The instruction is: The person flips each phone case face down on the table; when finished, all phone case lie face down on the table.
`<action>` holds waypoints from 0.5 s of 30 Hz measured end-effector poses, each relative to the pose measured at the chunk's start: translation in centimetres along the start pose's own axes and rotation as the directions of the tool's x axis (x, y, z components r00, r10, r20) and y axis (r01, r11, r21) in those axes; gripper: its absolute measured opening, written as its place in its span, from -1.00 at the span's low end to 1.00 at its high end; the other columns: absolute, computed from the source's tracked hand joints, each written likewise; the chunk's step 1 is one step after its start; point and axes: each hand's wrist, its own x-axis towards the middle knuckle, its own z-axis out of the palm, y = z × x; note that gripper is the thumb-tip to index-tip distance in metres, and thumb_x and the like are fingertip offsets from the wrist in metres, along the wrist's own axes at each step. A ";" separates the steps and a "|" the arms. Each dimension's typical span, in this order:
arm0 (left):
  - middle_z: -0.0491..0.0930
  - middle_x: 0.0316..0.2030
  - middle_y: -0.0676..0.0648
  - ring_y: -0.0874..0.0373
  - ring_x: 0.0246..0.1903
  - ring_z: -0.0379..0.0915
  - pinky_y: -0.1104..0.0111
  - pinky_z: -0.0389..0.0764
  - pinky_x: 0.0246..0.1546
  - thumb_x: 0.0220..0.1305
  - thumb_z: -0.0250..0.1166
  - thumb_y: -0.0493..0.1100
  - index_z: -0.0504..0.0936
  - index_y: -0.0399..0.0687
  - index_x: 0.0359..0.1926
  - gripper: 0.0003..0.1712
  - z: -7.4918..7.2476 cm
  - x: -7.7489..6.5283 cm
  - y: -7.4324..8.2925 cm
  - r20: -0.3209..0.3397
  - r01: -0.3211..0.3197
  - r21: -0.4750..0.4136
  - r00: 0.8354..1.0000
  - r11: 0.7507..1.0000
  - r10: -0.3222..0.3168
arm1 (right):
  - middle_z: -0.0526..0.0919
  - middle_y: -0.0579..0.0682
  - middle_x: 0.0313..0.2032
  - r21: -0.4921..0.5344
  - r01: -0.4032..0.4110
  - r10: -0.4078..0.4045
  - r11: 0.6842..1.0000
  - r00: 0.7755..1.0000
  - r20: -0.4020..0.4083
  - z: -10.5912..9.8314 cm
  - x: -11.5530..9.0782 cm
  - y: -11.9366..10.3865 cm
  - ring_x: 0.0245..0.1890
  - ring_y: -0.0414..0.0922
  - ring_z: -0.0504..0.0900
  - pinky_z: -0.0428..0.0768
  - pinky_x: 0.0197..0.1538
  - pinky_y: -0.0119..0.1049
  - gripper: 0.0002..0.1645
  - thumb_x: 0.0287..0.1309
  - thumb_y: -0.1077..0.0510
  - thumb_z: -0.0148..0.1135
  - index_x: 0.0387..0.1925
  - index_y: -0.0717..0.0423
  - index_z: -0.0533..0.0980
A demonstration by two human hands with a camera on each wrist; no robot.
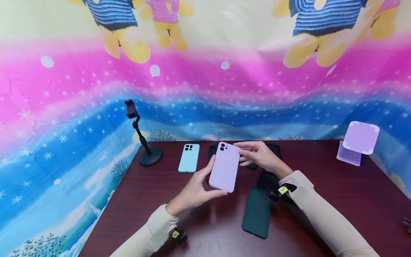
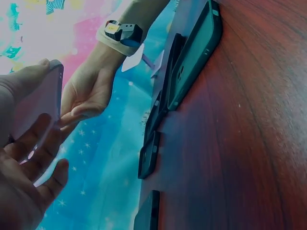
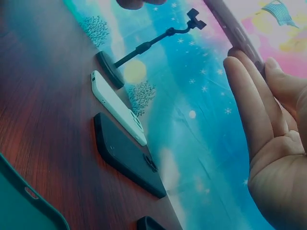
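A lavender phone case with dark camera holes is held up above the table, tilted, its back toward the head view. My left hand grips it from the lower left, thumb along the bottom edge and fingers at the left side. At the upper right corner my right hand pinches the edge between thumb and fingers, as the right wrist view shows at the case's side. Below the right hand a dark green phone case lies on the table, its hollow inside facing up in the left wrist view.
A mint phone case lies at the back left beside a black phone stand. Black phone cases lie behind the hands, partly hidden. A lilac stand stands at the back right. A printed curtain hangs behind the table.
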 end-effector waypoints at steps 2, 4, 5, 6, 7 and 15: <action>0.47 0.40 -0.10 0.16 0.11 0.58 0.34 0.68 -0.03 0.17 0.56 -0.14 -0.10 -0.03 0.66 0.25 -0.1 -0.1 -0.2 0.010 0.010 -0.010 1.000 1.000 -0.010 | 0.78 -0.20 0.03 -0.001 -0.007 0.007 1.000 1.000 -0.009 0.1 0.1 -0.1 -0.12 -0.08 0.84 0.77 -0.15 -0.07 -0.42 0.48 0.19 0.18 0.40 0.40 0.37; 0.55 0.31 -0.14 0.19 -0.03 0.60 0.35 0.70 -0.13 0.18 0.56 -0.13 -0.08 -0.04 0.65 0.23 -0.3 -0.3 -0.3 0.018 0.018 -0.009 1.000 1.000 -0.018 | 0.79 -0.20 0.02 -0.010 -0.017 0.016 1.000 1.000 -0.014 0.2 0.2 -0.2 -0.13 -0.08 0.84 0.77 -0.16 -0.07 -0.42 0.48 0.19 0.18 0.39 0.41 0.38; 0.59 0.27 -0.15 0.20 -0.09 0.60 0.34 0.71 -0.18 0.18 0.56 -0.13 -0.06 -0.05 0.65 0.22 -0.4 -0.4 -0.4 0.021 0.021 -0.002 1.000 1.000 -0.021 | 0.79 -0.21 0.01 -0.016 -0.024 0.024 1.000 1.000 -0.015 0.3 0.2 -0.2 -0.14 -0.08 0.84 0.77 -0.17 -0.06 -0.42 0.47 0.19 0.18 0.38 0.41 0.38; 0.60 0.25 -0.14 0.23 -0.12 0.60 0.34 0.71 -0.20 0.18 0.56 -0.11 -0.05 -0.05 0.65 0.22 -0.5 -0.4 -0.5 0.022 0.025 0.005 0.999 1.000 -0.026 | 0.79 -0.22 0.00 -0.023 -0.029 0.029 0.999 0.999 -0.015 0.4 0.2 -0.2 -0.14 -0.08 0.84 0.77 -0.18 -0.06 -0.43 0.48 0.19 0.18 0.38 0.41 0.39; 0.62 0.23 -0.13 0.24 -0.15 0.59 0.31 0.70 -0.23 0.17 0.57 -0.10 -0.04 -0.04 0.64 0.22 -0.6 -0.5 -0.5 0.022 0.030 0.012 0.999 0.999 -0.030 | 0.79 -0.22 0.00 -0.031 -0.033 0.032 0.999 0.999 -0.015 0.4 0.2 -0.2 -0.15 -0.08 0.85 0.77 -0.19 -0.06 -0.43 0.48 0.19 0.18 0.38 0.41 0.39; 0.71 -0.10 0.02 0.30 -0.41 0.55 0.35 0.66 -0.35 0.20 0.55 -0.03 0.01 -0.06 0.64 0.17 -0.9 -1.3 -1.2 0.054 0.052 0.055 0.997 0.997 -0.055 | 0.81 -0.06 -0.01 -0.078 -0.060 0.057 0.995 0.997 -0.045 1.1 0.4 0.0 -0.23 -0.08 0.85 0.76 -0.24 -0.03 -0.43 0.46 0.14 0.22 0.35 0.39 0.43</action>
